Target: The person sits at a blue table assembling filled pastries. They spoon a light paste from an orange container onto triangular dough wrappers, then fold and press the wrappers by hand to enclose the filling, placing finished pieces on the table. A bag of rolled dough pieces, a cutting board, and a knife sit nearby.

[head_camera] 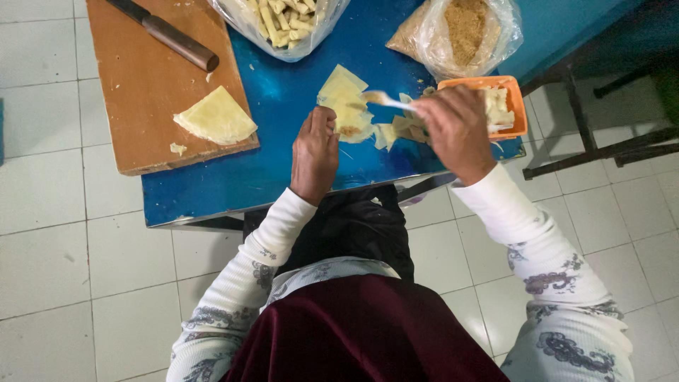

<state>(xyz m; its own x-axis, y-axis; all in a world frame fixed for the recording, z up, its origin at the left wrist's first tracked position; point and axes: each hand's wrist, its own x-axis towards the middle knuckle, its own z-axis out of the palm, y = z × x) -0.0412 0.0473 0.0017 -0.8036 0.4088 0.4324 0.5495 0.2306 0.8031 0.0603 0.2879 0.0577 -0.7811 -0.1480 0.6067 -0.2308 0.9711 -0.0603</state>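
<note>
My left hand (315, 152) rests on the blue table (283, 99), its fingertips pressing the near edge of a pale yellow pastry sheet (343, 99) with a little brown filling on it. My right hand (456, 127) grips a white plastic spoon (385, 100), whose bowl hovers over that sheet. Right under and behind my right hand stands an orange tray (518, 106) with pale dough pieces. More cut sheets (396, 131) lie between my hands.
A wooden cutting board (152, 78) at the left carries a stack of folded sheets (216, 117) and a knife (170, 34). A clear bag of rolled pastries (283, 21) and a bag of brown crumbs (463, 28) sit at the far side. Metal chair legs (601, 148) stand right.
</note>
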